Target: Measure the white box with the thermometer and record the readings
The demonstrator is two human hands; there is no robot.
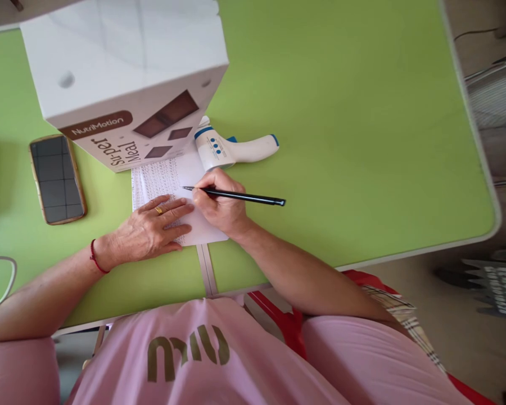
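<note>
The right hand [219, 205] is closed around a black pen [240, 196], its tip touching a white sheet of paper [168, 180] covered in rows of small writing. The left hand [152, 228] lies open and flat on the near left part of the sheet, a gold ring on one finger and a red thread at the wrist. Just beyond the paper lies a white and blue infrared thermometer [231, 148], with a white NutriMotion box [126, 73] beside it to the left. Further left, a smartphone [57, 179] rests face up on the green worktop [362, 140].
</note>
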